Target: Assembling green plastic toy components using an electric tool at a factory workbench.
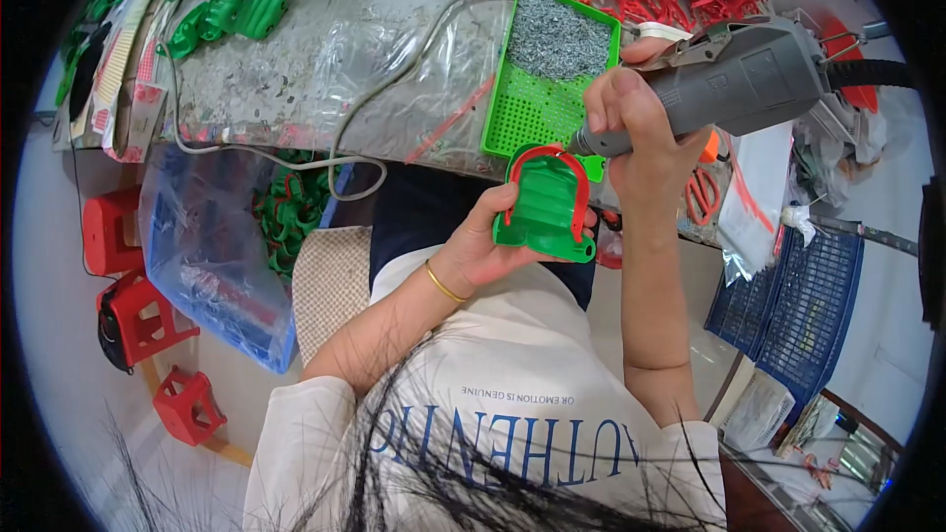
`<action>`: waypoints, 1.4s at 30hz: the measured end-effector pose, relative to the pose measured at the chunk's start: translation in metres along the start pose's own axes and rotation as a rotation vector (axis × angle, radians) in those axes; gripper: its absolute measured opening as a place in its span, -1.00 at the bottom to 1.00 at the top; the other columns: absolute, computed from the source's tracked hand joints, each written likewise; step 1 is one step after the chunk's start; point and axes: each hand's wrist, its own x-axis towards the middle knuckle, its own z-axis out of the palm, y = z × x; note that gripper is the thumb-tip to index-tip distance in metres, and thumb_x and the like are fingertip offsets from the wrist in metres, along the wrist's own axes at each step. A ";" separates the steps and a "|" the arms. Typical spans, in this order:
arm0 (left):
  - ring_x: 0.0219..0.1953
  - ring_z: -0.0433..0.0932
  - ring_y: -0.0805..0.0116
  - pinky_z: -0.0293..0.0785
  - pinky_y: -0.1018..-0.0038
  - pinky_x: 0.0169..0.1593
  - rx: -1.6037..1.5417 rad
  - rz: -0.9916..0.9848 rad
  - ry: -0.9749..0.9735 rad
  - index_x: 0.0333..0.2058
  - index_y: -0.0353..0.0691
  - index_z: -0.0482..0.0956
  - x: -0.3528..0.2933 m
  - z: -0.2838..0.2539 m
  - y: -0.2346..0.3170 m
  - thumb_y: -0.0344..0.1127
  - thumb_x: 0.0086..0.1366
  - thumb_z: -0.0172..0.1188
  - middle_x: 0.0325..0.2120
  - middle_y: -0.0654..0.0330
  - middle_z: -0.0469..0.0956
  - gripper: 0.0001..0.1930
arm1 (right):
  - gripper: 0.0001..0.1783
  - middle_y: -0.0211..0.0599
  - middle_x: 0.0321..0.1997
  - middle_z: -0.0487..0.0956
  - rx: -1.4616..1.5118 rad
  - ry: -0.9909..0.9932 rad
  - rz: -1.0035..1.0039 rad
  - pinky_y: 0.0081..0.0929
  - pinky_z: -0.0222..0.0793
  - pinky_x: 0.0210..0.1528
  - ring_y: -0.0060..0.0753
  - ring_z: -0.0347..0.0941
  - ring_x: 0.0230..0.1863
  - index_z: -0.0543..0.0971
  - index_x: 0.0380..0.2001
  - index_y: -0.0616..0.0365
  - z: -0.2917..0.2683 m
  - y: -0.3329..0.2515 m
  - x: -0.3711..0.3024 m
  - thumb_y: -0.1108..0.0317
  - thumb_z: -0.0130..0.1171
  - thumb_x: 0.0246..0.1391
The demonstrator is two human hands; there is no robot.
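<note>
Loose hair [522, 491]; right grip [647, 123] closed round one power tool [739, 84], left grip [481, 244] closed round one green piece [545, 202].

Workshop, worn bench [296, 64], power tool [744, 84], tray [537, 105] of metal bits [562, 36], heaped green parts [236, 8]

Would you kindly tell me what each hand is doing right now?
Left hand: closed, holding the green moulded plastic piece with a red curved strip.
Right hand: closed around the grey elongated handheld power tool.
</note>
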 end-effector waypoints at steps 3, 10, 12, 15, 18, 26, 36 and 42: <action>0.08 0.37 0.01 0.29 0.08 0.15 -0.005 0.014 -0.010 0.17 -0.26 0.20 -0.002 -0.002 0.001 0.10 0.13 0.12 0.04 -0.11 0.36 -0.26 | -0.80 -0.39 -0.68 0.31 -0.009 -0.016 -0.008 -0.58 0.15 -0.57 -0.59 0.18 -0.67 0.42 -0.24 0.36 0.002 0.002 -0.001 0.54 0.06 0.01; 0.13 0.34 0.00 0.28 0.03 0.16 -0.022 0.011 -0.016 0.20 -0.27 0.15 -0.006 -0.006 0.001 0.04 0.14 0.16 0.07 -0.10 0.35 -0.25 | -0.80 -0.38 -0.68 0.30 -0.047 0.006 -0.015 -0.58 0.14 -0.58 -0.58 0.19 -0.67 0.39 -0.27 0.35 0.006 0.002 -0.005 0.52 0.06 0.00; 0.14 0.34 0.00 0.27 0.03 0.17 -0.021 0.005 -0.033 0.20 -0.26 0.14 -0.007 -0.005 0.002 0.04 0.15 0.16 0.08 -0.09 0.34 -0.25 | -0.81 -0.38 -0.68 0.29 -0.063 0.007 -0.017 -0.58 0.13 -0.58 -0.57 0.19 -0.67 0.38 -0.27 0.35 0.007 0.000 -0.006 0.52 0.06 0.00; 0.13 0.35 0.01 0.28 0.04 0.17 -0.021 -0.003 -0.049 0.21 -0.24 0.14 -0.007 -0.004 0.002 0.02 0.15 0.16 0.09 -0.06 0.34 -0.25 | -0.82 -0.38 -0.68 0.29 -0.065 0.011 -0.018 -0.59 0.13 -0.57 -0.57 0.19 -0.67 0.37 -0.29 0.33 0.010 -0.001 -0.009 0.53 0.05 -0.01; 0.08 0.39 0.01 0.31 0.10 0.15 0.078 0.011 0.002 0.19 -0.27 0.17 -0.009 -0.002 0.002 0.09 0.12 0.13 0.04 -0.11 0.37 -0.23 | -0.82 -0.39 -0.69 0.27 -0.095 0.046 -0.043 -0.58 0.12 -0.58 -0.55 0.19 -0.68 0.37 -0.29 0.32 0.012 -0.001 -0.012 0.52 0.04 -0.02; 0.00 0.46 0.01 0.34 0.14 0.11 0.176 0.011 0.063 0.15 -0.29 0.23 -0.013 -0.001 0.004 0.16 0.10 0.11 -0.03 -0.15 0.42 -0.22 | -0.76 -0.39 -0.69 0.25 -0.070 -0.005 -0.058 -0.55 0.09 -0.58 -0.54 0.17 -0.69 0.37 -0.23 0.29 0.007 0.000 -0.018 0.50 0.03 -0.03; 0.03 0.44 -0.03 0.36 0.08 0.11 0.038 -0.009 0.034 0.13 -0.32 0.24 -0.016 -0.010 0.001 0.10 0.17 0.06 -0.01 -0.18 0.41 -0.30 | -0.80 -0.35 -0.58 0.39 -0.101 0.102 -0.037 -0.57 0.25 -0.51 -0.55 0.31 -0.59 0.41 -0.26 0.31 -0.014 0.043 0.007 0.54 0.10 0.00; 0.04 0.43 -0.04 0.36 0.08 0.11 0.014 -0.008 0.043 0.13 -0.32 0.24 -0.017 -0.017 0.002 0.11 0.17 0.05 0.00 -0.19 0.39 -0.29 | -0.82 -0.39 -0.58 0.40 -0.125 0.100 -0.054 -0.54 0.30 -0.49 -0.56 0.33 -0.59 0.41 -0.27 0.31 -0.025 0.079 0.010 0.57 0.10 0.02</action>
